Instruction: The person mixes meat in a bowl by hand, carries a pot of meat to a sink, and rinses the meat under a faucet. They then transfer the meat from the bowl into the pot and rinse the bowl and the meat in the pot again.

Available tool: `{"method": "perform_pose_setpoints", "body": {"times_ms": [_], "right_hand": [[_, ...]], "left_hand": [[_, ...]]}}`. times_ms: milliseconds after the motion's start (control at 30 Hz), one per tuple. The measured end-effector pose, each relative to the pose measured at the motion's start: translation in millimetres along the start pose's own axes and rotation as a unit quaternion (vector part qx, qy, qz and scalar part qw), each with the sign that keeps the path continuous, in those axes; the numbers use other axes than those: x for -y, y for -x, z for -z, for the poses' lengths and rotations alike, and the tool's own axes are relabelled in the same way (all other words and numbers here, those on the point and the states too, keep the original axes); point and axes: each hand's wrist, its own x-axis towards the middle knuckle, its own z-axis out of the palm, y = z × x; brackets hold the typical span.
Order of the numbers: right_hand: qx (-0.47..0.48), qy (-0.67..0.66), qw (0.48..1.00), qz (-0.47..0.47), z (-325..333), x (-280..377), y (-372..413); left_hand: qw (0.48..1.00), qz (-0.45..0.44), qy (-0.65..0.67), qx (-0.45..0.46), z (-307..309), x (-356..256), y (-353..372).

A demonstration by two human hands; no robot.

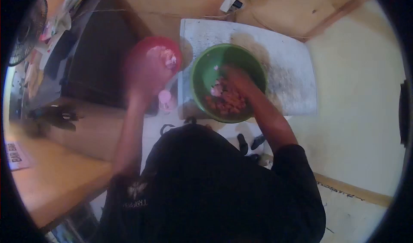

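Observation:
In the head view, my right hand (234, 77) reaches down into a large green basin (200, 64). It is beside a heap of small reddish-orange pieces (232, 103) and paler pink pieces (217, 89) whose kind I cannot make out. To the left, my left hand (144, 77) is smeared by motion over a red bowl (140, 49). Whitish-pink pieces (165, 56) lie in that bowl. The fingers of both hands are too blurred to show whether they hold anything. A pink round-topped object (165, 98) is close to the bowl's near side.
The basin rests on a worn white tabletop (292, 71). A dark box-like piece (101, 49) stands left of the bowl, with a fan (30, 30) beyond it. A wooden surface (60, 178) is at near left. Dark footwear (243, 144) lies on the floor.

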Motion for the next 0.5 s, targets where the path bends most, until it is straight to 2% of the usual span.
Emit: {"method": "perform_pose_setpoints", "body": {"times_ms": [33, 100, 167, 200, 233, 267, 300, 367, 400, 433, 467, 500], "right_hand": [[0.001, 0.024, 1.000, 0.020, -0.9, 7.2, -16.3], [-0.004, 0.046, 0.998, 0.036, -15.5, 15.7, -18.7], [-0.054, 0.136, 0.979, 0.139, -35.6, 23.0, -5.4], [-0.054, 0.136, 0.979, 0.140, -28.8, 30.8, -0.8], [0.108, 0.118, 0.987, 0.027, -13.1, 44.0, 5.9], [0.268, 0.097, 0.955, -0.089, -4.4, 52.0, 15.6], [0.270, 0.099, 0.954, -0.089, -3.1, 52.2, 28.9], [0.079, 0.186, 0.976, -0.083, 3.3, 40.9, 55.9], [0.078, 0.189, 0.975, -0.087, 6.5, 31.6, 58.8], [0.119, 0.239, 0.963, -0.033, 3.5, 14.1, 58.0], [0.159, 0.286, 0.945, 0.022, -3.2, -3.0, 56.3], [0.159, 0.285, 0.945, 0.018, -13.1, -16.8, 57.4]], "left_hand": [[1.000, 0.001, -0.004, 0.002, 0.4, -1.8, -18.4], [0.994, -0.031, -0.058, -0.088, 14.5, 8.7, -56.5], [0.992, -0.068, -0.105, -0.027, 2.3, 10.4, -78.8], [0.988, -0.087, -0.131, 0.009, -1.0, 12.8, -82.0], [0.980, -0.109, -0.161, 0.037, -6.3, 16.0, -90.8], [0.969, -0.132, -0.198, 0.062, -9.6, 21.3, -99.8], [0.954, -0.163, -0.237, 0.086, -12.9, 26.3, -107.9], [0.912, -0.227, -0.317, 0.126, -18.1, 34.6, -123.4], [0.892, -0.254, -0.343, 0.148, -20.4, 39.0, -131.0], [0.891, -0.255, -0.344, 0.149, -37.5, 38.0, -123.2], [0.951, -0.156, -0.243, 0.110, -54.3, 37.0, -116.0], [0.987, -0.050, -0.135, 0.070, -66.7, 38.8, -110.0]]}}
